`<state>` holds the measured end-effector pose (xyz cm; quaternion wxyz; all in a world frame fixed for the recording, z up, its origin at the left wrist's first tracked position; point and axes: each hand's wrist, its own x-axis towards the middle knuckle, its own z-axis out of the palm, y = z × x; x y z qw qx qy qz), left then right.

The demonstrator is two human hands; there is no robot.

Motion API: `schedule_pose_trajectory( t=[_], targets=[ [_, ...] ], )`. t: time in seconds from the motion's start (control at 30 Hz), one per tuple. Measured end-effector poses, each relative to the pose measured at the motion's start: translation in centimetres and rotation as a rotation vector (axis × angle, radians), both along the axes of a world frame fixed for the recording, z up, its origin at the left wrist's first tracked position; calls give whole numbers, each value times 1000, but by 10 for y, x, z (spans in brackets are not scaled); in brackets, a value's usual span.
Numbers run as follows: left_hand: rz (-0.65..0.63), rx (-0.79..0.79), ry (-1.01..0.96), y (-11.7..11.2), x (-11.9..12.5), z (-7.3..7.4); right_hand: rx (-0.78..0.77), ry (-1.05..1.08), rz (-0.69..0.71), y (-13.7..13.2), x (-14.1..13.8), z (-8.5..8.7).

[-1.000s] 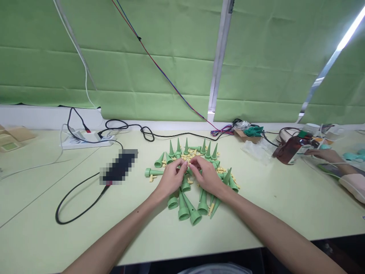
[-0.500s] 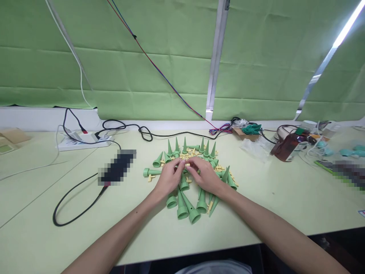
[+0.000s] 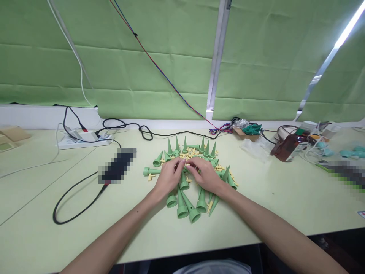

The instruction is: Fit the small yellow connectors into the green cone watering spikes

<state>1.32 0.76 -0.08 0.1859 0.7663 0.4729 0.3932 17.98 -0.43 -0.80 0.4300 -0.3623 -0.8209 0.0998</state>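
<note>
My left hand (image 3: 171, 174) and my right hand (image 3: 204, 173) meet over the middle of a pile of plastic parts, their fingers pinched close together. A small yellow plastic piece (image 3: 187, 164) shows at the fingertips of my right hand. What my left fingers pinch is hidden behind them. Below the hands lie several green hollow spikes with wide capped ends, such as one green spike (image 3: 182, 207). Behind the fingers, more green spikes (image 3: 207, 149) stand point up around a heap of small yellow T-shaped valves (image 3: 194, 153).
On the left, a dark pixelated device (image 3: 118, 166) is joined by a black cable to a white power strip (image 3: 84, 140). At the back right are a cardboard box (image 3: 242, 134), plastic wrap (image 3: 256, 148) and a brown bottle (image 3: 289, 146). The table's front edge runs below my forearms.
The view has shifted very slightly. Both hands stay pinched together in the same place, with only small finger movement; the yellow piece shows less now.
</note>
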Motion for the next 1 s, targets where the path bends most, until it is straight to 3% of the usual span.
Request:
schedule_pose_trajectory(
  t=[0.33,0.57,1.0],
  targets=[
    [-14,-61,185,-4,-1,3,29,149,-165,6,1,-5],
    [-104,-92,350,-5,-2,1,-2,164,-168,2,-2,-6],
    [-142,-137,281,-5,-2,-1,-28,157,-149,0,-5,-6]
  ],
)
